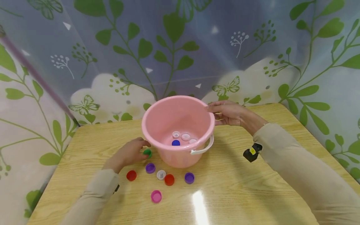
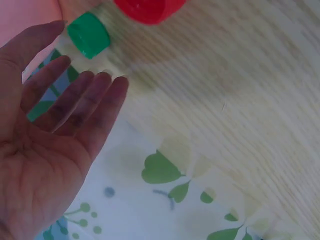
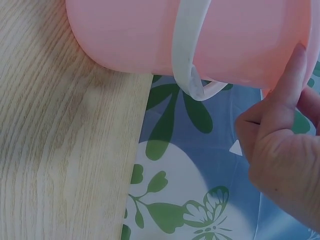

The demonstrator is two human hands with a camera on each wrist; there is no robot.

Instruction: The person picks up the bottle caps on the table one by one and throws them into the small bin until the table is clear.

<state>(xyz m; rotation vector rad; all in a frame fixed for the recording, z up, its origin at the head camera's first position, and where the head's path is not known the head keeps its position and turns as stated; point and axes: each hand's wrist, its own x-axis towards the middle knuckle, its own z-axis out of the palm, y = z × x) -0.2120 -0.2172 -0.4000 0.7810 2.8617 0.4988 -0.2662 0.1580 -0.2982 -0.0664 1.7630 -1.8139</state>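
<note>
A pink bucket (image 1: 180, 156) with a white handle (image 1: 203, 149) stands tilted toward me. My right hand (image 1: 229, 113) holds its rim at the far right; in the right wrist view one finger (image 3: 287, 85) lies against the outer wall under the rim. My left hand (image 1: 129, 154) is low at the bucket's left side, thumb and fingers spread around a green bottle cap (image 1: 147, 153). In the left wrist view the green cap (image 2: 89, 35) sits just past the thumb tip, and the other fingers are loosely extended. Inside the bucket lie a blue cap (image 1: 175, 142) and several whitish caps (image 1: 185, 137).
On the wooden table (image 1: 239, 200) before the bucket lie red caps (image 1: 131, 175), purple caps (image 1: 189, 178), a white cap (image 1: 161, 175) and a pink cap (image 1: 156, 196). A leaf-patterned curtain (image 1: 112, 62) hangs behind the table's back edge.
</note>
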